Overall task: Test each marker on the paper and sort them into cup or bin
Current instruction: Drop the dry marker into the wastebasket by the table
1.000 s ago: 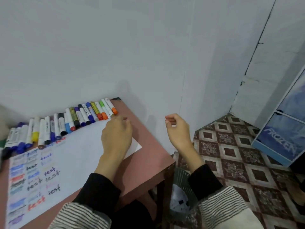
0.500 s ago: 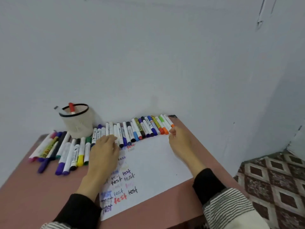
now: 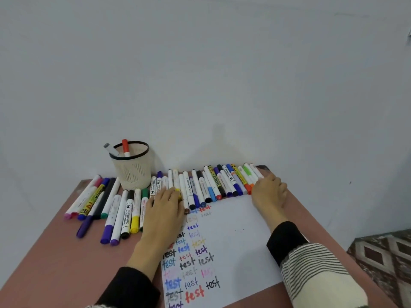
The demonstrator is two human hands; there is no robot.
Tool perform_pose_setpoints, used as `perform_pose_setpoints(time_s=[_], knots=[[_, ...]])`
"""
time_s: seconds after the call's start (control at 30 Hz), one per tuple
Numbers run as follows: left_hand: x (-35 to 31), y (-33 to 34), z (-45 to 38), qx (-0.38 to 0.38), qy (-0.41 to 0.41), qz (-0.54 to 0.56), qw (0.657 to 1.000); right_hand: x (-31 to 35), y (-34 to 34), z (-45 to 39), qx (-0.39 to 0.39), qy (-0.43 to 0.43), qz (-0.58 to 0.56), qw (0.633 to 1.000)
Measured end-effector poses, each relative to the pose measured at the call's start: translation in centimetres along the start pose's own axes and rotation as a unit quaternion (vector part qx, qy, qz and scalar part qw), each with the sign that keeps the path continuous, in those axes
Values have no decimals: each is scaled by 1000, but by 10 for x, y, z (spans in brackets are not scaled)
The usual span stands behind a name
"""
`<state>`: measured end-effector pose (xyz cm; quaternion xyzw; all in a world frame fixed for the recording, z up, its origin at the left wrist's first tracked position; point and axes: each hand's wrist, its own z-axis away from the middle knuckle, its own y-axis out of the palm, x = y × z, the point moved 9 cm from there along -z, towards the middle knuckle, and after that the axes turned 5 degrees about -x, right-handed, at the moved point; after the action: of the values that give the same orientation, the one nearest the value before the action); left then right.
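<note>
Pale grey-white wall behind, w/ reddish-brown rectangular worktop [image 3: 55, 258] pushed against it; patterned brown-and-white floor tiles [image 3: 382, 256] at lower right.

White paper sheet [image 3: 235, 241] flat on worktop centre-right, its left part covered w/ rows of the word "test" in many colours.

Long row of capped markers [image 3: 213, 185] along the paper's far edge, side by side, caps toward the camera; orange-capped ones at the right end. Second loose bunch of markers [image 3: 106, 207] left of the paper, incl. yellow-capped marker [image 3: 135, 210], purple and black ones, lying on bare worktop.

Cream mesh cup w/ black rim [image 3: 131, 167] upright near the wall, behind the left bunch, just beside the row's left end. Red-capped marker [image 3: 125, 147] and grey-capped marker [image 3: 110, 149] standing in it, tilted.

Left hand [image 3: 165, 210] palm down at the paper's top-left corner, fingers [image 3: 175, 194] fairly straight and relaxed, resting over the near ends of a few markers mid-row; no clear grip visible. Covers part of the written column.

Right hand [image 3: 269, 192] palm down at the paper's top-right corner, fingers bent forward onto the right end of the row, touching the orange-capped markers; cannot tell whether any marker is pinched, fingertips hidden. Both wrists in black cuffs w/ striped cream sleeves [image 3: 318, 270].

Hands well apart, most of the row between them. Bin out of view.
</note>
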<state>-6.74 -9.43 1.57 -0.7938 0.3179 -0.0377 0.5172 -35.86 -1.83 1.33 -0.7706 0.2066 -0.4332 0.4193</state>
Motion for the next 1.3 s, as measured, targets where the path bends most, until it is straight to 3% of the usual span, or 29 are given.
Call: perform_pose_setpoints(time_s=[0.13,0.27,0.37,0.47,0.57,0.63,0.73,0.87,0.93,0.97,1.0,1.13,1.2,1.3], knots=[[-2,-3,1,-9,7,4,1000,0,5,-2,1,17,29,999],[-3,-3,0,-11,7,3,1000,-3,3,-3,-24,32,-16,999],[-5,-5,-1,-20,12,3,1000,8,-4,-1,-35,-8,-133,991],[-10,-15,-3,-64,40,31,997,27,-20,7,2,-53,-288,956],[-15,-29,-1,-100,42,136,985,43,-46,22,4,-90,-352,932],[-17,-32,0,-84,12,236,968,59,-46,43,85,-96,-427,895],[-20,-26,0,-13,-71,438,896,83,-27,78,230,-116,-491,832],[-22,1,7,74,-218,689,687,94,-16,100,276,-166,-464,825],[-14,0,7,44,-252,721,644,93,-14,103,279,-176,-456,826],[-9,-4,7,22,-258,720,644,91,-14,101,270,-173,-458,829],[-4,-10,6,-2,-256,701,666,88,-15,98,254,-160,-462,834],[6,-41,4,-77,-147,465,870,75,-12,84,224,-88,-486,840],[0,-46,6,-73,-97,388,913,77,-11,88,244,-71,-509,822],[-13,-43,10,-41,-55,308,949,88,-9,99,282,-96,-514,804]])
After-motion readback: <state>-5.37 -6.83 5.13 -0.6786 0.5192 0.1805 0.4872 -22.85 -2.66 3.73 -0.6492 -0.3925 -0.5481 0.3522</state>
